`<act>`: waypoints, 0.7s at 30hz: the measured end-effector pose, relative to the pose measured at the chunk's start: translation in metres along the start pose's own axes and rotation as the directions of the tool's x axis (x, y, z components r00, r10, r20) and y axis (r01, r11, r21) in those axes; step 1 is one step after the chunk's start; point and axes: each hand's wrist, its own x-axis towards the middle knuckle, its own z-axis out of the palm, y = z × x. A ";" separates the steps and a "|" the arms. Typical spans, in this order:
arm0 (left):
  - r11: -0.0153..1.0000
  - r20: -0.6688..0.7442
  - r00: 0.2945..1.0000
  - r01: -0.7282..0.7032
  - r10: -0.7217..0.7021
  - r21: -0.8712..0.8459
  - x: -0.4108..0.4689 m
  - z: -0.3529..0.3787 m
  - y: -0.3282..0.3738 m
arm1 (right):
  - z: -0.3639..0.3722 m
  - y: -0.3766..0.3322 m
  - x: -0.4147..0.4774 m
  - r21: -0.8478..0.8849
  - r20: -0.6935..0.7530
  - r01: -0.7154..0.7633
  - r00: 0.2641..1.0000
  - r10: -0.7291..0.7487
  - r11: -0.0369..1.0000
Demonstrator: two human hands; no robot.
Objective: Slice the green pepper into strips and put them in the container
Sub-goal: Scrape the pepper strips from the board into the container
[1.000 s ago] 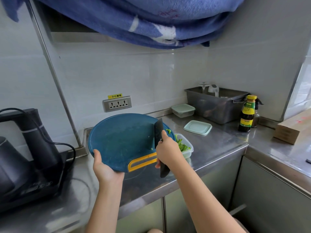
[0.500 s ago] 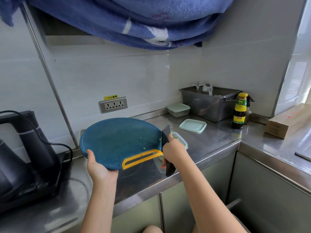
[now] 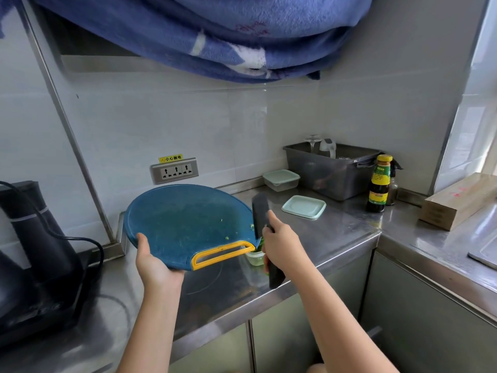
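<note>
Clasping the cutting board [image 3: 188,224] rim, left hand [image 3: 154,262], right hand's [image 3: 282,246] grip wrapped round knife [image 3: 260,214]

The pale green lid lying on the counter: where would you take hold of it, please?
Probably pinch the pale green lid at its near rim, coming from above and the front: it lies flat on the counter, so only the raised edge offers purchase.

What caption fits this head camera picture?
Left hand holds blue cutting board; right hand holds knife at its edge over the container.
</note>
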 end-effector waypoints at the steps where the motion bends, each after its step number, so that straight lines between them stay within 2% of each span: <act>1: 1.000 0.004 1.000 0.008 -0.008 0.003 0.001 0.002 -0.002 | 0.004 -0.005 -0.004 0.001 0.024 0.026 0.999 -0.026 1.000; 5: 0.999 -0.002 0.999 0.046 -0.046 0.015 0.002 0.005 -0.011 | 0.027 -0.020 -0.016 0.017 0.149 0.029 0.988 -0.031 0.999; 9: 0.998 0.019 0.998 0.061 -0.062 0.011 0.002 0.008 -0.018 | 0.037 -0.025 -0.014 -0.006 0.175 0.056 0.983 -0.054 0.998; 12: 0.999 0.028 0.999 0.046 -0.046 0.014 0.000 0.013 -0.017 | 0.040 -0.020 -0.011 -0.044 0.166 0.049 0.985 -0.041 0.998; 21: 0.992 0.041 0.995 -0.094 0.091 0.082 0.001 0.020 -0.005 | 0.027 0.007 0.009 -0.069 0.063 -0.089 0.994 0.094 0.994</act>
